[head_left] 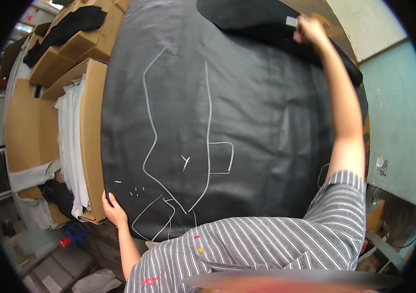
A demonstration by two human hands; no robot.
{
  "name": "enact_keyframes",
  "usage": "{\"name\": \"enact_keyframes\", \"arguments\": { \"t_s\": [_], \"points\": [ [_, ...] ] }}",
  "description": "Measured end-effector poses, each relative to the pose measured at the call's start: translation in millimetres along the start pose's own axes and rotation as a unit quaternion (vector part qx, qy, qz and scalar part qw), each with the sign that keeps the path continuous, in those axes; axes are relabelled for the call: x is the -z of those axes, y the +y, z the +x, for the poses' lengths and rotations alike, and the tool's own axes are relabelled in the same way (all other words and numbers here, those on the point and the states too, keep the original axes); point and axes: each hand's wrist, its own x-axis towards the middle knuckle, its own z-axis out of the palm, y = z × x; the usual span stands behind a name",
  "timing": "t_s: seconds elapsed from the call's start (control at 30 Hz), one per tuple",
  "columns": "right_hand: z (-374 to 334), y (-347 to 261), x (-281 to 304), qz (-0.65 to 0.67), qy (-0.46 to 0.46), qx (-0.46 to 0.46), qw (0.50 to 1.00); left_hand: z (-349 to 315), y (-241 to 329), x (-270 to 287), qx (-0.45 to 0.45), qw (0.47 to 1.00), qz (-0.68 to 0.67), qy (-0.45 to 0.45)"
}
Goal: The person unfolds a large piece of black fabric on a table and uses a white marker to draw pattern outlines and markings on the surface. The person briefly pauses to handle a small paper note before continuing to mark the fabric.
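Black fabric sheet covers the surface, chalk outline already drawn near centre; left hand lies open and flat on its edge at 7 o'clock, right hand at 1 o'clock pinches a white chalk piece against a darker piece, so marking there looks unfinished.

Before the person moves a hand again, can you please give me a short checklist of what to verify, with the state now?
1. Left hand flat on the near left edge of the black sheet: ok.
2. Right hand has a grip on the small white piece at the far edge: ok.
3. White chalk lines easy to see: ok.
4. Sheet lies smooth: not ok, light creases near the middle.
5. Dark fabric piece is off the chalk lines: ok.
6. Sheet's right edge on the table: cannot tell.
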Motion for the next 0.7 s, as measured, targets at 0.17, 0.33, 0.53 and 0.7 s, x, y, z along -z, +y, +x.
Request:
{"name": "enact_keyframes", "arguments": {
  "t_s": [0.17, 0.33, 0.53, 0.7],
  "points": [
    [137.2, -35.5, 98.5, 0.142, 0.259, 0.276, 0.915, -5.9, -6.0, -4.0, 0.02, 1.0, -0.018, -0.015],
    [-2.3, -11.0, 18.4, 0.259, 0.099, 0.14, 0.95, 4.0, -0.5, -6.0, 0.005, 1.0, -0.023, -0.02],
    [-127.2, 29.1, -69.8, 0.245, 0.016, -0.033, 0.969, -0.7, -8.7, -5.3, 0.004, 1.0, -0.021, -0.019],
    [-125.1, 14.9, -95.1, 0.213, -0.037, -0.007, 0.976, 2.1, -7.7, -8.8, -0.003, 1.0, -0.02, -0.014]
  ]
}}
